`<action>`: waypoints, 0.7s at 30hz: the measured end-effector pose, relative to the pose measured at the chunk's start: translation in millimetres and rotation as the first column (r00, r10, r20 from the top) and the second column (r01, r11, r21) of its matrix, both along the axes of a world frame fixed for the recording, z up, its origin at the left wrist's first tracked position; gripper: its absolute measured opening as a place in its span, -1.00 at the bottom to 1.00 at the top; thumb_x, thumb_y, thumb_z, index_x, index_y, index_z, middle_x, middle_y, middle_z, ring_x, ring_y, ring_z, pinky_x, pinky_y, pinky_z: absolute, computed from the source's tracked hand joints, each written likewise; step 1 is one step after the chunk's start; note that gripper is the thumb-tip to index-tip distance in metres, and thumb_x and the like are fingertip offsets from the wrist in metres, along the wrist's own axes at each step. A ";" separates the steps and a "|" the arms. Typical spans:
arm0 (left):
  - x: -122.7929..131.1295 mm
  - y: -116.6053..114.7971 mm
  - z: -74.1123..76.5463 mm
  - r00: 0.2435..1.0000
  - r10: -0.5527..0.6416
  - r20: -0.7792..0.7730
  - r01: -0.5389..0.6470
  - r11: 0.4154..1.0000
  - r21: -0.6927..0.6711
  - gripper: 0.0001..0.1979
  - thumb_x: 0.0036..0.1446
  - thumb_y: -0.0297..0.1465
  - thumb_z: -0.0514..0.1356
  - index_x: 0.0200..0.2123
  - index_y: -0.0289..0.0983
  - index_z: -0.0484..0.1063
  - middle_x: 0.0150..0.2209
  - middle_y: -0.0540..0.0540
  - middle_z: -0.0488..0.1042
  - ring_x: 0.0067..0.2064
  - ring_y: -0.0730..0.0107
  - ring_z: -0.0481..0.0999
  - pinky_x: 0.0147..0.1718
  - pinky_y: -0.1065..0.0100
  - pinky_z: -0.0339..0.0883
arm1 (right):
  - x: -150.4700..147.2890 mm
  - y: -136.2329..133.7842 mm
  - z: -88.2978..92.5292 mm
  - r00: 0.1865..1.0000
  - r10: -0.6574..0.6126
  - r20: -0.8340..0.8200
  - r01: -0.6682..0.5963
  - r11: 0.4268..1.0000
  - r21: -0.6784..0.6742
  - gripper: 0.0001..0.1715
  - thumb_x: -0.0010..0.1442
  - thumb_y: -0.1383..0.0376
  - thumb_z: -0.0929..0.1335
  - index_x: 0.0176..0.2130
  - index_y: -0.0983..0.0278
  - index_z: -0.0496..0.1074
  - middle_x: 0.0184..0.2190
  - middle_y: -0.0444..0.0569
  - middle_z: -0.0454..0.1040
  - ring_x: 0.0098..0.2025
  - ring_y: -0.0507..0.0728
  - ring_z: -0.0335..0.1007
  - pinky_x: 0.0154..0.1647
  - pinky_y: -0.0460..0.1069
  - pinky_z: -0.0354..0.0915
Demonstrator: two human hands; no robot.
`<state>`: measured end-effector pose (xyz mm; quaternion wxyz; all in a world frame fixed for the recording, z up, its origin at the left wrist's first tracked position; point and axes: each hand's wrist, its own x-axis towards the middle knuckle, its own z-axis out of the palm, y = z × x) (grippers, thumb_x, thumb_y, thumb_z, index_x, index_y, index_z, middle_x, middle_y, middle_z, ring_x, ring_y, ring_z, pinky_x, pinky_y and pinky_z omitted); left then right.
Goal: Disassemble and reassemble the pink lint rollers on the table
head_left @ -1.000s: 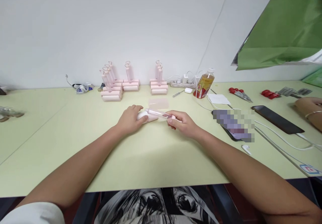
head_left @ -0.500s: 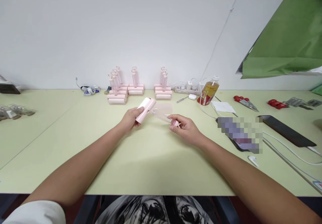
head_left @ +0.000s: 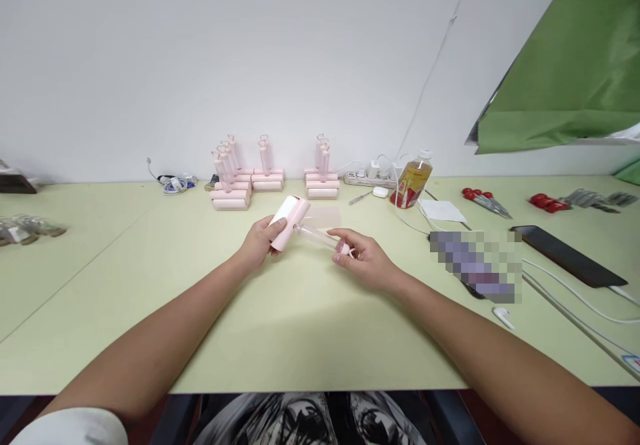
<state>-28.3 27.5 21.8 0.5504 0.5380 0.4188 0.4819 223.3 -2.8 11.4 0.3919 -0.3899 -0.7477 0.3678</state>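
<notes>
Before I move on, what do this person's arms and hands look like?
The left hand and right hand are bare, with no gloves or wristwear. A white sleeve shows high on the left arm; none shows on the right arm.

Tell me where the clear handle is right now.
In the head view, the clear handle is near the middle, held by the right hand, its tip at the pink-and-white roller in the left hand.

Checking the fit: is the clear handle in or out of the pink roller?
Cannot tell: the handle reaches the roller, but its tip is too small to judge.
</notes>
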 end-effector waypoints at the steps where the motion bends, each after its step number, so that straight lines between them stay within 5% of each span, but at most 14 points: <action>1: 0.1 0.0 -0.7 1.000 0.002 0.000 -0.002 1.000 0.006 -0.58 -0.02 -0.03 0.26 -0.44 -0.29 0.32 -0.64 0.08 0.22 -0.66 0.56 0.18 -0.74 0.46 0.06 | -0.2 -0.2 0.5 1.000 0.000 0.009 0.001 1.000 -0.006 -0.44 0.13 0.19 0.37 0.11 0.27 0.37 -0.41 -0.12 0.33 -0.46 0.00 0.18 -0.45 -0.10 0.15; 10: -1.7 -1.0 -4.3 0.994 0.013 -0.105 -0.005 0.997 0.076 -0.59 -0.01 -0.07 0.27 -0.33 -0.29 0.30 -0.59 0.08 0.27 -0.63 0.53 0.24 -0.70 0.46 0.11 | -3.6 -0.6 1.3 0.999 -0.044 0.029 0.046 0.996 -0.076 -0.43 0.08 0.21 0.38 0.10 0.27 0.45 -0.46 -0.11 0.36 -0.48 0.01 0.14 -0.44 -0.08 0.13; 21: 2.2 -1.5 -4.1 0.980 -0.092 -0.174 0.097 0.995 0.022 -0.65 0.05 -0.14 0.23 -0.23 -0.27 0.31 -0.58 0.10 0.24 -0.67 0.59 0.16 -0.74 0.49 0.02 | -4.5 -3.0 -7.8 0.999 -0.038 -0.011 0.036 0.988 -0.149 -0.38 0.10 0.19 0.38 0.15 0.27 0.40 0.03 0.07 0.48 -0.17 0.18 0.44 -0.23 0.02 0.34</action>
